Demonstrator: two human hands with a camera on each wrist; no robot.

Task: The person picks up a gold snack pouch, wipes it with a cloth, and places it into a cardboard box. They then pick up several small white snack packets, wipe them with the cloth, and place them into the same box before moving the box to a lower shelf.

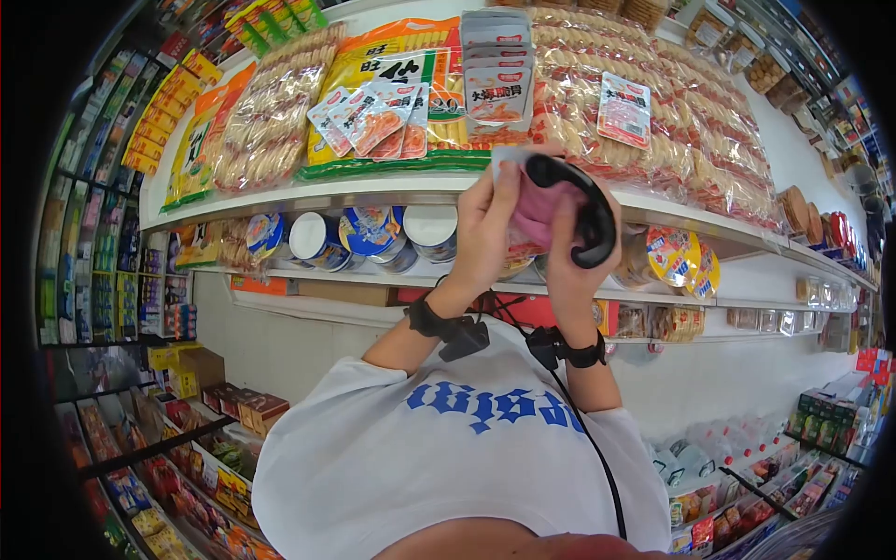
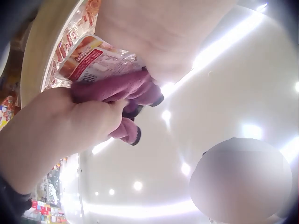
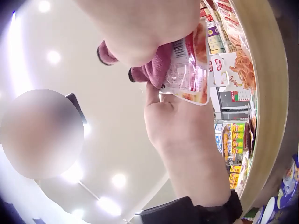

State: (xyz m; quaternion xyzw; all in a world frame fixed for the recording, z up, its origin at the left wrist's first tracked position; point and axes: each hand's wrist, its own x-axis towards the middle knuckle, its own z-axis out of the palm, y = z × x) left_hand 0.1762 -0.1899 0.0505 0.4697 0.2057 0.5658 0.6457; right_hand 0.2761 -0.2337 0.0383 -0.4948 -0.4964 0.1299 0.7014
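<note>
Both arms are raised, forearms upright, with the hands meeting in the upper middle of the head view, in front of a shelf edge (image 1: 308,194). The left hand (image 1: 483,231) has its fingers curled and pinches a snack packet (image 3: 189,70). The right hand (image 1: 571,271) is clenched round a pink cloth (image 1: 539,210) with dark trim, and a black curved band (image 1: 590,219) arches over it.

The packet is small, clear-backed and red-and-orange printed, with a white label. It sits between the two hands, pressed against the pink cloth. In the left wrist view it lies at the upper left, just above the cloth. More packets (image 1: 497,65) hang higher up.
</note>
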